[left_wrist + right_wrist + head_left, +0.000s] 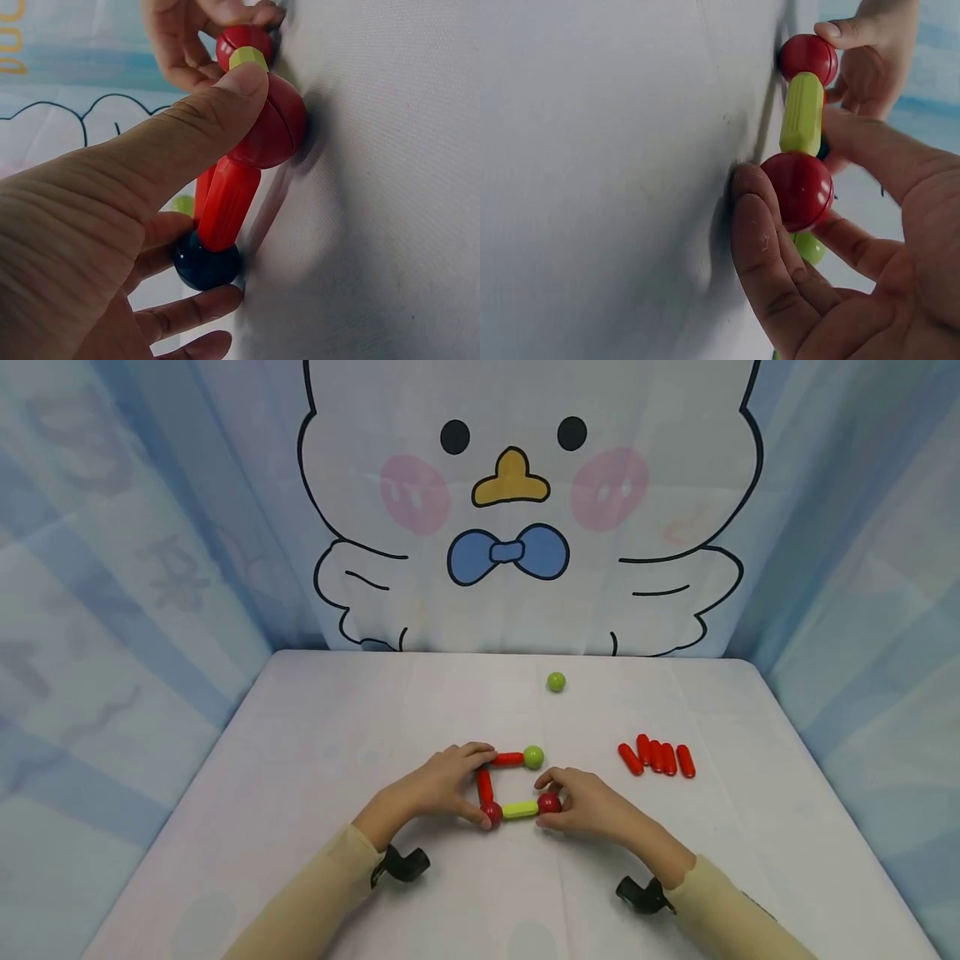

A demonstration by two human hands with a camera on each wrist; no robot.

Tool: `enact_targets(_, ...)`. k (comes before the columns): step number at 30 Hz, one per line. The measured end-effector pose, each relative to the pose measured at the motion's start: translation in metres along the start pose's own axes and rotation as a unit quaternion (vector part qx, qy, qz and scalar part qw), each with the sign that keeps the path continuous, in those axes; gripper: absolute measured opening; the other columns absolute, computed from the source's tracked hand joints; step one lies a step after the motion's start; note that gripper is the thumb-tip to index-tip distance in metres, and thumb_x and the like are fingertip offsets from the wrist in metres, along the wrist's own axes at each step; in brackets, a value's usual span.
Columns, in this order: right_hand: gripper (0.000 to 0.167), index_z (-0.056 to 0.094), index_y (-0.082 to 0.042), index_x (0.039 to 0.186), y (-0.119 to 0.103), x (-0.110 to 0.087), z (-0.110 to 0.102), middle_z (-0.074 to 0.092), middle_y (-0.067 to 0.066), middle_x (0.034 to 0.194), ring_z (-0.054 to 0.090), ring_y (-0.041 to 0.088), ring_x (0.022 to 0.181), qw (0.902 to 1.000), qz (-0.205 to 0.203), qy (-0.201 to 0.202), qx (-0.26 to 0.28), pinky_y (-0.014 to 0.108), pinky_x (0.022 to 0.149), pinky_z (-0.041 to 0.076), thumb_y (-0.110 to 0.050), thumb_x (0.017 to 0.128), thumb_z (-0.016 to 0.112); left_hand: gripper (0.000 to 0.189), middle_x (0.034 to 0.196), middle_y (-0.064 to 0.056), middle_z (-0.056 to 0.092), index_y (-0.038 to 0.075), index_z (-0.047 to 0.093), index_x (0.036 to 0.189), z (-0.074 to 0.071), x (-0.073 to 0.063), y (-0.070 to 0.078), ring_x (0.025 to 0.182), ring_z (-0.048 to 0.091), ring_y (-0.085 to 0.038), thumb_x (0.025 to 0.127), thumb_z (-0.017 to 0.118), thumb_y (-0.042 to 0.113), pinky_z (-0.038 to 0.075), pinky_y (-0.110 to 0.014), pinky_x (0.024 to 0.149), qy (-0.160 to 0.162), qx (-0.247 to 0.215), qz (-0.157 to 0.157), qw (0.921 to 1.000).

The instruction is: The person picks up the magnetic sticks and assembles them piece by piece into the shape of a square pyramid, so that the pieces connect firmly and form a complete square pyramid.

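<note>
- While your left hand [444,783] held the joined frame by its left side, its thumb pressed the left red ball [492,812] and its other fingers lay around the dark blue ball [206,262].
- Your right hand [591,803] had thumb and fingers clamped on the right red ball [550,802].
- The frame lay mid-counter [390,702], between your hands; the yellow-green rod [520,810] formed its near side, linking both red balls.
- Side red rod [484,787]: ran from the left red ball to the dark blue ball.
- Far red rod [508,759]: ended at the attached green ball [533,757], apart from the right red ball; its left end was hidden by your left hand.
- Loose green ball [556,682]: near the counter's far edge, well apart from you.
- Five loose red rods [657,757]: grouped right of the frame, the rightmost slightly apart.
- Backdrop [525,618]: hung beyond the counter, printed with a blue bow tie.
</note>
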State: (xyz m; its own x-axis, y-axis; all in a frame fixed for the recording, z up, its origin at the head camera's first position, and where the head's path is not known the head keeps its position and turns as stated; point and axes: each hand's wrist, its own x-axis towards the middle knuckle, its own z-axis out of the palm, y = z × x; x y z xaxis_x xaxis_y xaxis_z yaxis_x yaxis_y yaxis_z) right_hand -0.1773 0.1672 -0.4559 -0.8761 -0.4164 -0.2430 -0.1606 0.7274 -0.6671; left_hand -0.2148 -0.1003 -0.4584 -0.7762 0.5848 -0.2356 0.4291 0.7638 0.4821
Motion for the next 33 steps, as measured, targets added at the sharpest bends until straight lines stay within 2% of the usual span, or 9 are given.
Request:
enact_targets(4, 0.037, 0.066, -0.012, 0.124, 0.005, -0.003, -0.006, 0.067, 0.004, 0.112, 0.065, 0.016, 0.085, 0.9982, 0.014, 0.039, -0.043, 0.035, 0.079, 0.058, -0.035, 0.096, 0.074, 0.102, 0.163, -0.002, 0.04, 0.017, 0.043, 0.157, 0.001, 0.0, 0.0, 0.146, 0.041, -0.035, 0.074, 0.091, 0.052, 0.034, -0.058, 0.119, 0.002, 0.004, 0.003, 1.0)
enact_targets(7, 0.036, 0.067, -0.013, 0.126, 0.012, -0.005, -0.013, 0.065, 0.011, 0.121, 0.064, 0.021, 0.094, 0.9863, 0.034, 0.096, -0.13, 0.044, 0.086, 0.059, -0.037, 0.1, 0.067, 0.102, 0.163, -0.003, 0.04, 0.016, 0.043, 0.158, 0.002, -0.001, 0.0, 0.146, 0.041, -0.034, 0.075, 0.09, 0.053, 0.035, -0.058, 0.119, 0.002, 0.008, 0.003, 1.0)
enact_targets(9, 0.04, 0.064, -0.009, 0.13, 0.018, -0.007, -0.019, 0.063, 0.018, 0.126, 0.065, 0.024, 0.088, 0.9717, 0.055, 0.132, -0.188, 0.045, 0.081, 0.061, -0.035, 0.1, 0.067, 0.103, 0.163, -0.004, 0.04, 0.016, 0.042, 0.158, 0.003, -0.001, 0.0, 0.146, 0.041, -0.034, 0.075, 0.09, 0.053, 0.035, -0.058, 0.119, 0.003, 0.009, 0.002, 0.9999)
enact_targets(12, 0.048, 0.059, 0.0, 0.135, 0.028, -0.01, -0.031, 0.058, 0.027, 0.126, 0.06, 0.025, 0.067, 0.9493, 0.097, 0.165, -0.249, 0.041, 0.063, 0.059, -0.027, 0.097, 0.071, 0.103, 0.162, -0.003, 0.04, 0.017, 0.042, 0.158, 0.004, -0.001, 0.001, 0.144, 0.042, -0.031, 0.074, 0.09, 0.055, 0.037, -0.054, 0.119, 0.009, 0.015, -0.001, 0.9998)
enact_targets(15, 0.05, 0.056, 0.005, 0.135, 0.038, -0.013, -0.04, 0.057, 0.032, 0.124, 0.056, 0.027, 0.057, 0.936, 0.118, 0.172, -0.284, 0.041, 0.053, 0.055, -0.018, 0.094, 0.073, 0.104, 0.16, -0.004, 0.043, 0.017, 0.044, 0.156, 0.006, -0.002, 0.001, 0.14, 0.046, -0.029, 0.072, 0.089, 0.059, 0.041, -0.05, 0.117, 0.022, 0.033, -0.004, 0.9992)
enact_targets(20, 0.042, 0.059, 0.003, 0.129, 0.046, -0.011, -0.044, 0.063, 0.029, 0.119, 0.063, 0.031, 0.07, 0.9407, 0.101, 0.175, -0.273, 0.046, 0.058, 0.058, -0.008, 0.091, 0.073, 0.107, 0.152, -0.004, 0.051, 0.015, 0.048, 0.151, 0.01, -0.003, 0.004, 0.129, 0.052, -0.027, 0.068, 0.087, 0.07, 0.047, -0.046, 0.11, 0.047, 0.087, -0.012, 0.995)
enact_targets(22, 0.041, 0.061, 0.001, 0.128, 0.046, -0.008, -0.042, 0.065, 0.026, 0.116, 0.065, 0.032, 0.077, 0.9441, 0.096, 0.178, -0.261, 0.046, 0.063, 0.059, -0.006, 0.09, 0.073, 0.107, 0.148, -0.005, 0.054, 0.014, 0.05, 0.149, 0.012, -0.004, 0.007, 0.124, 0.053, -0.026, 0.065, 0.087, 0.071, 0.049, -0.044, 0.107, 0.057, 0.09, -0.02, 0.9941)
enact_targets(27, 0.032, 0.07, 0.001, 0.118, 0.045, -0.001, -0.033, 0.069, 0.022, 0.108, 0.063, 0.036, 0.091, 0.942, 0.063, 0.202, -0.261, 0.047, 0.076, 0.059, -0.003, 0.086, 0.074, 0.094, 0.129, -0.008, 0.061, 0.009, 0.058, 0.137, 0.014, -0.007, 0.019, 0.106, 0.056, -0.022, 0.068, 0.089, 0.065, 0.055, -0.036, 0.091, 0.079, 0.026, -0.072, 0.9939)
enact_targets(33, 0.038, 0.067, -0.001, 0.125, 0.026, 0.008, -0.026, 0.065, 0.023, 0.116, 0.064, 0.03, 0.091, 0.9658, 0.055, 0.197, -0.16, 0.045, 0.081, 0.062, -0.007, 0.089, 0.077, 0.06, 0.095, -0.004, 0.065, 0.007, 0.062, 0.127, 0.013, -0.011, 0.031, 0.077, 0.057, -0.017, 0.086, 0.082, 0.047, 0.054, -0.029, 0.069, 0.091, -0.032, -0.143, 0.9851)
